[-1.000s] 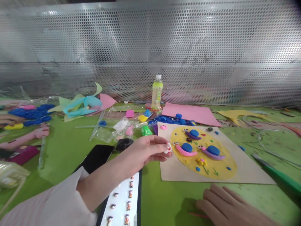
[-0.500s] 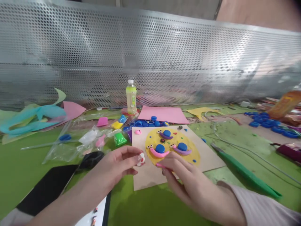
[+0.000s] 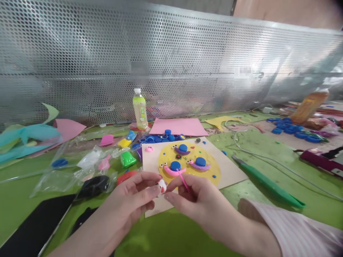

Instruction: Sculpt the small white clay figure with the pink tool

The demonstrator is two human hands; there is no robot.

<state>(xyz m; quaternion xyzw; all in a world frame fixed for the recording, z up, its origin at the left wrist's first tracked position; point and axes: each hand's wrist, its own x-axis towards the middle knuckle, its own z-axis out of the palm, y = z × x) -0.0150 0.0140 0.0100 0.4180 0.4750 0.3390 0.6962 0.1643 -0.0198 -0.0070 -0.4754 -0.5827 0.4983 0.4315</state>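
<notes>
Between the thumb and fingers of my left hand [image 3: 136, 194] is a small white clay figure [image 3: 162, 186] with red and dark spots. My right hand [image 3: 197, 196] is closed around a thin pink stick [image 3: 183, 181], its tip pointing up and away. The right thumb and forefinger come up to the figure's right side; whether they press on it I cannot tell. Behind the hands lies a beige sheet [image 3: 233, 171] with a yellow disc [image 3: 167, 151]. On the disc are three clay snails with blue bottle-cap shells, such as the pink snail [image 3: 171, 172].
Bagged clay, including a green lump [image 3: 128, 159], lies at left beside a black phone-like slab [image 3: 37, 225]. Green-handled tweezers or a similar tool [image 3: 270, 184] rest at right near a white cable [image 3: 254, 157]. A drink bottle [image 3: 140, 109] stands before the perforated metal panel [image 3: 187, 64].
My right hand has moved left to the white figure, and the pink stick has swung from pointing left to pointing upward. The view has shifted slightly to the right.
</notes>
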